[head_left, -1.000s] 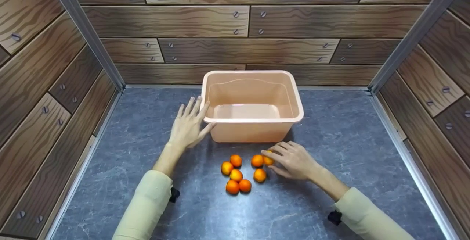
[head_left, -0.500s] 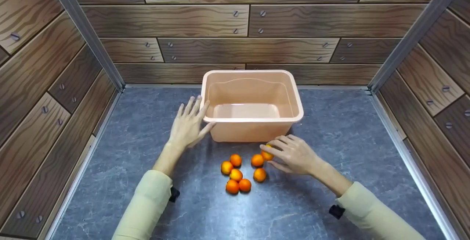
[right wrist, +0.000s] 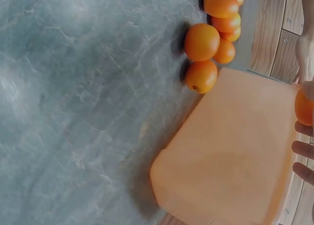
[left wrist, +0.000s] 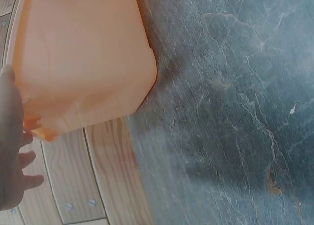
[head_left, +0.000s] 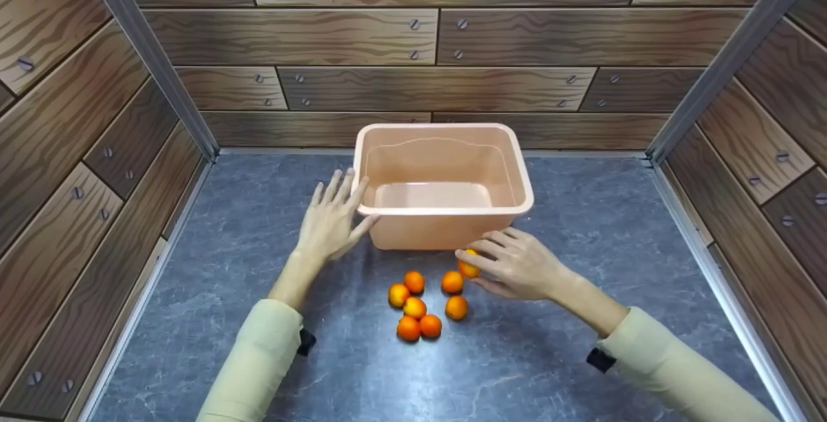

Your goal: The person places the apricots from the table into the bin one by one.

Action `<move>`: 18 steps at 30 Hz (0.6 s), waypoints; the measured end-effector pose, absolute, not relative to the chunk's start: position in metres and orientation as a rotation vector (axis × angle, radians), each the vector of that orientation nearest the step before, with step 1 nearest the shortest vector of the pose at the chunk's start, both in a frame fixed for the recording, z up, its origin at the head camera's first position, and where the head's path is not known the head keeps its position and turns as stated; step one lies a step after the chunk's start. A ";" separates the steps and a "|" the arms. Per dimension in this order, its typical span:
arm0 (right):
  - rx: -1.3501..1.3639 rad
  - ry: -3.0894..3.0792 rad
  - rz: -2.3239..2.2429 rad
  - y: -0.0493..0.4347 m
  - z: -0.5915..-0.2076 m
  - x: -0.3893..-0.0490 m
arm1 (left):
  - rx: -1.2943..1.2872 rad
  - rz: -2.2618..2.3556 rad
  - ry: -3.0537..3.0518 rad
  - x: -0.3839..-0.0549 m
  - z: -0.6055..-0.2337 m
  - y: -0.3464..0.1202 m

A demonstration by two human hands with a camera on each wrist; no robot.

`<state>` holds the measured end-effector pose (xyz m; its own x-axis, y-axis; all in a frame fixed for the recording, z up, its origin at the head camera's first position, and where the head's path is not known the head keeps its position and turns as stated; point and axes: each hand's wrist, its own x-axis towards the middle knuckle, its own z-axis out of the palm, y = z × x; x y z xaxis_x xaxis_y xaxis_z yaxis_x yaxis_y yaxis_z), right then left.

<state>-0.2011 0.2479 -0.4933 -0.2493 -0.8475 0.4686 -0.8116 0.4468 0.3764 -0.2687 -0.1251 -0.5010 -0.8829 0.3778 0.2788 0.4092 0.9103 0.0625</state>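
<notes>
My right hand (head_left: 520, 265) pinches a small orange (head_left: 470, 263) between thumb and fingers, just in front of a peach-coloured plastic bin (head_left: 446, 231). In the right wrist view this held orange (right wrist: 304, 107) shows at the right edge, off the table, and part of the hand is cut off. My left hand (head_left: 326, 218) has its fingers spread against the bin's left side, the thumb near the front rim. Several more small oranges (head_left: 415, 309) lie on the table before the bin, with a pair (head_left: 456, 307) nearer the right hand.
The bin's inside floor (head_left: 433, 196) shows no fruit. Grey marbled tabletop (head_left: 258, 183) surrounds it. Wood-patterned panels (head_left: 413, 89) with metal corner posts (head_left: 155, 60) enclose the back and both sides.
The right hand has lifted its orange slightly and moved it a little toward the bin, away from the neighbouring orange. The left hand and the bin stay put.
</notes>
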 end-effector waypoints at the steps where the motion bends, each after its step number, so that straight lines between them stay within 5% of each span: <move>1: 1.382 -2.071 -0.075 0.248 -0.491 -0.202 | -0.590 -0.172 -2.814 -0.269 -0.501 -0.125; 18: 1.397 -1.980 -0.059 0.242 -0.466 -0.219 | -0.602 -0.162 -2.786 -0.268 -0.501 -0.125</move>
<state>-0.2190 0.2420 -0.4657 -0.1707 -0.8414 0.5128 -0.8096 0.4164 0.4137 -0.2677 -0.1254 -0.5007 -0.8721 0.3868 0.2997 0.4189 0.9067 0.0488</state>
